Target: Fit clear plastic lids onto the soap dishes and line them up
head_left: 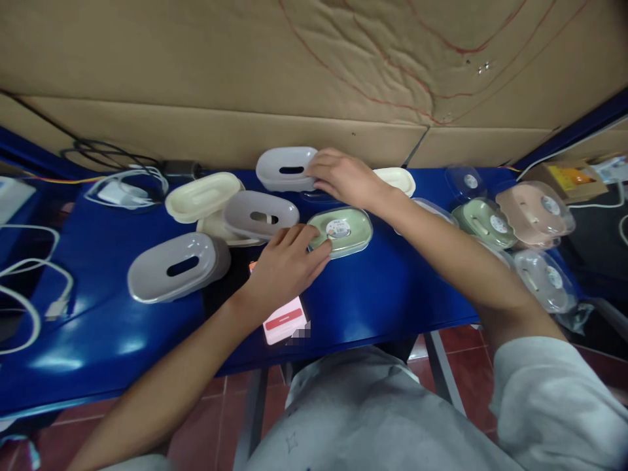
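My left hand (287, 265) has its fingers curled over the left end of a green oval plastic box (356, 230) with a round white label. At the back of the table, my right hand (343, 175) grips the right end of a grey oval plastic piece (275, 165) with a slot in it. Left of my left hand lies a second slotted grey piece (235, 212), overlapping a cream one. Another grey slotted piece (161, 268) sits farther left, and a cream oval tray (203, 196) is behind it. The undersides of my fingers are hidden.
A phone (284, 322) with a lit screen lies below my left wrist on the blue table (363, 301). Several clear-covered boxes, including a pink one (527, 209), crowd the right end. White cables (29, 281) lie left. A cardboard wall (196, 72) stands behind.
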### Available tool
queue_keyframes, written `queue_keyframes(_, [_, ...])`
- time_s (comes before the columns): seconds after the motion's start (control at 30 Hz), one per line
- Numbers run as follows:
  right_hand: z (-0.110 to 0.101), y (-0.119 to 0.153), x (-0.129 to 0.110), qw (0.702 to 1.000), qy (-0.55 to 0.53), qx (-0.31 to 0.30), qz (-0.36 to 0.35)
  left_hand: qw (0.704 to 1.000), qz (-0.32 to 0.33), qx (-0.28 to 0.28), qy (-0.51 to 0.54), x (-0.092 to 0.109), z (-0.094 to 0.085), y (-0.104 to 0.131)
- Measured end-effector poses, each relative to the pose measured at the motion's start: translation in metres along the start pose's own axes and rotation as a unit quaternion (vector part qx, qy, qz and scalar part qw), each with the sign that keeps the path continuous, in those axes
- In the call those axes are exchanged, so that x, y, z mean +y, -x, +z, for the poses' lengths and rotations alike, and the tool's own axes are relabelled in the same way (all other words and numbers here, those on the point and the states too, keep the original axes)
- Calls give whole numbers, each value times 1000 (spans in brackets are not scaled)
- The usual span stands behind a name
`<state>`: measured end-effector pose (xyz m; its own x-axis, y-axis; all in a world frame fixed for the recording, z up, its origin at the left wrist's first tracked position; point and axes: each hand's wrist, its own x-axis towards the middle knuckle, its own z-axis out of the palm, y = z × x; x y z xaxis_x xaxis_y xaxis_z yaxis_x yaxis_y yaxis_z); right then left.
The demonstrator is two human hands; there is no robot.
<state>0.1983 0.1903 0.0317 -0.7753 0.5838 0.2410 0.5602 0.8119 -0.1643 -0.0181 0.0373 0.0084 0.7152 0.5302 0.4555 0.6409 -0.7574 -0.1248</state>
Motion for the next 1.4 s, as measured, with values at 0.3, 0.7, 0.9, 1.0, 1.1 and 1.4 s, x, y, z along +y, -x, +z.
queue_keyframes(0.3, [-58, 114, -49, 985, -19, 162, 57, 983, -151, 103, 34, 1, 3, 0])
queue_keyframes(0.7, [-65, 166, -82, 987, -61, 58, 133, 982, -27, 151, 114, 1, 3, 1])
queue_keyframes(0.9, [-62, 127, -21, 966, 57, 2, 253, 980, -84, 151, 97, -4, 3, -1])
queue_keyframes(1.0, [-48, 106, -6, 935, 131, -140, 298, 979, -95, 160, 88, -5, 3, -1])
queue_keyframes(1.1, [-30, 92, -4, 916, 186, -175, 309, 977, -109, 163, 86, -6, 3, -1])
queue_keyframes(1.4, [-11, 81, 14, 929, 185, -108, 302, 978, -114, 156, 82, -6, 5, 1])
